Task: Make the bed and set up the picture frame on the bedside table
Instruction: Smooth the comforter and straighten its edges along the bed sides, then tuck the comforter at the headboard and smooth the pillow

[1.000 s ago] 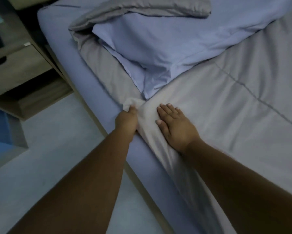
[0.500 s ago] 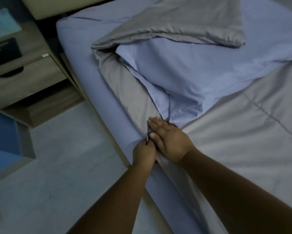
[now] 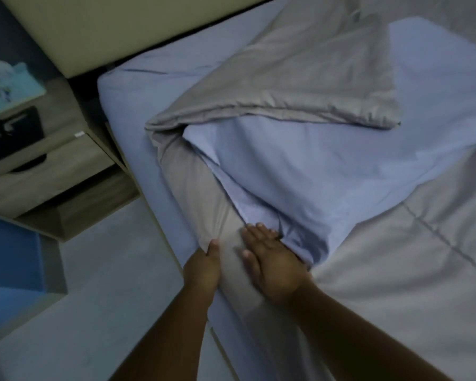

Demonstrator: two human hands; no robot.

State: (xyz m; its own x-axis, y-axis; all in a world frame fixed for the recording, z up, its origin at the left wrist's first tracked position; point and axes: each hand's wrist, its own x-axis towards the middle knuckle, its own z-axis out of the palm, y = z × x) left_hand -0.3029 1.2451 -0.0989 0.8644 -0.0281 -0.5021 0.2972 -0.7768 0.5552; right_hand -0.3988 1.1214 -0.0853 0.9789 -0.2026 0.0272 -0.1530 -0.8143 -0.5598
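Bed-making is partly done. Left hand point(image 3: 203, 266) pinches the edge of the soft grey quilt point(image 3: 396, 270) at the bed's side, and the right hand point(image 3: 269, 259) lies flat and open on it, pressing. Near the hands the quilt is smooth, but farther up it is folded back over the pale blue sheet point(image 3: 313, 171). On the wooden bedside table point(image 3: 52, 171) lies a flat dark thing point(image 3: 14, 133), maybe the picture frame, not yet stood up.
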